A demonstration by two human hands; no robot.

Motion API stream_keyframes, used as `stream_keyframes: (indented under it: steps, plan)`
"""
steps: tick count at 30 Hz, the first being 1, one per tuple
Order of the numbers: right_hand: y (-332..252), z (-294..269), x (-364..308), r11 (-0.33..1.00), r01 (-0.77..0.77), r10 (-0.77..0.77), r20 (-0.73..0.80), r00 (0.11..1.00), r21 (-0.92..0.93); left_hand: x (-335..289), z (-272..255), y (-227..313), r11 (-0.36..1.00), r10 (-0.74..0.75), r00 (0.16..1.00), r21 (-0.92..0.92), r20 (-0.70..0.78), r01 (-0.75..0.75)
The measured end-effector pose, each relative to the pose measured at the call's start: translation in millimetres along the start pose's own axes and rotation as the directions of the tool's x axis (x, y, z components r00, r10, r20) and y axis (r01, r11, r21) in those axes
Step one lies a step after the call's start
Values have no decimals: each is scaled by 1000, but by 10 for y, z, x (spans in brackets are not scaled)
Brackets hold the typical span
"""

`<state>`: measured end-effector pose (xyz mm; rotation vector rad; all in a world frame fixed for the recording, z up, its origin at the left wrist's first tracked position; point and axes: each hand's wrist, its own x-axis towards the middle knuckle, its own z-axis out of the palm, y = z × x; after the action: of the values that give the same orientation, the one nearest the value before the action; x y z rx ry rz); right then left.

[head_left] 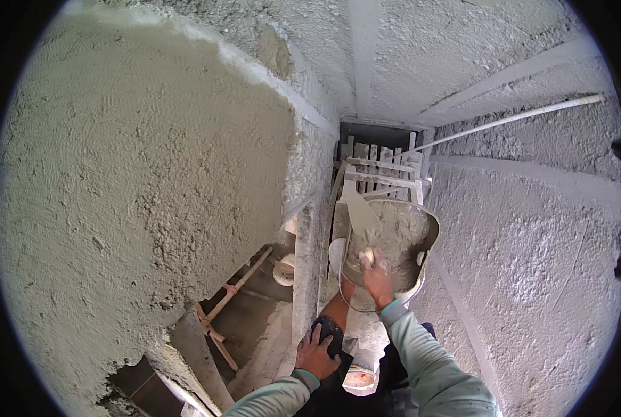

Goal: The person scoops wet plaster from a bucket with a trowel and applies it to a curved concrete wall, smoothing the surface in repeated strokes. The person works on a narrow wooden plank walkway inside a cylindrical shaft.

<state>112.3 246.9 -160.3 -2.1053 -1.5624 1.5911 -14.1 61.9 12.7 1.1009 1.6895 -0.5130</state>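
Note:
My right hand (378, 275) is wrapped round the handle of a trowel (360, 214), above a tub (432, 240) of wet grey mortar (397, 229). The flat blade points away from me and its lower part meets the mortar. Around the tub's near side runs a thin wire handle. My left hand (316, 356) lies spread on my knee, over dark cloth, with nothing in it.
Behind the tub stands a mortar-splashed wooden slatted frame (382, 167). Rough plastered walls (150, 174) close in on both sides. A long pole (519, 119) leans at the right. Below left, another person's hand (230, 289) grips a wooden-handled tool (248, 273).

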Motion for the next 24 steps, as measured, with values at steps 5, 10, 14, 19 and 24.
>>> stream_keyframes:
  steps: [5,10,14,19,24]
  plan:
    - [1596,-67,-643,959,-150,147,-32,989,-241,-34,201,54,999,20,1000,42,-3,-19]
    - [1861,202,73,857,-17,-45,-108,993,-515,-63,329,72,1000,17,1000,26,-12,-17]
    - [1476,693,925,768,4,21,31,999,-641,-69,345,84,999,18,1000,46,-18,-17]
    - [1437,882,935,938,-117,179,169,969,-327,-69,345,104,997,25,999,73,-24,-23]
    - [1857,630,724,950,-271,235,215,948,156,-46,293,99,996,37,999,84,-37,-33]
